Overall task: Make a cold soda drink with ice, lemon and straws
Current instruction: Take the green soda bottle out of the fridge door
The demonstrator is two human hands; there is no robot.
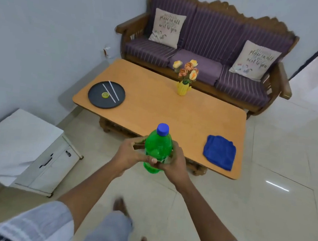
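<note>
Carrying green soda bottle (157,149), frame center, clasped in left hand (130,153) & right hand (175,162). Keep upright, w/o shaking; set on table (155,110) nr black plate (106,95).

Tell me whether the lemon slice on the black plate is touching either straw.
Cannot tell. In the head view the lemon slice sits right against the nearer straw on the black plate, too small to show contact or gap.
</note>
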